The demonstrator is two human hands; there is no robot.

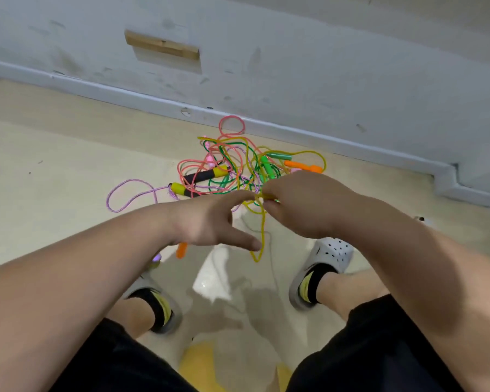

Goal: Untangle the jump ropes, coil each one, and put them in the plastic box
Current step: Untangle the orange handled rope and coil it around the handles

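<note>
Pinching the thin yellow plastic rope (262,230) at a fold, right hand (303,205) has fingertips closed on it. Left hand (207,222) is spread wide, forefinger touching the same strand, loop hanging below. Beyond, tangled pile of coloured jump ropes (238,171) lies on the floor near the grey wall (351,80). Risk: a hard pull on yellow likely tightens knots and drags the pile. Plastic box not in view, contents unknown.

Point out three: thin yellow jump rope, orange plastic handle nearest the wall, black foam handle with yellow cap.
thin yellow jump rope (263,230), head view, on the hanging strand.
orange plastic handle nearest the wall (301,166), head view, mid-shaft.
black foam handle with yellow cap (200,175), head view, on the black grip.
</note>
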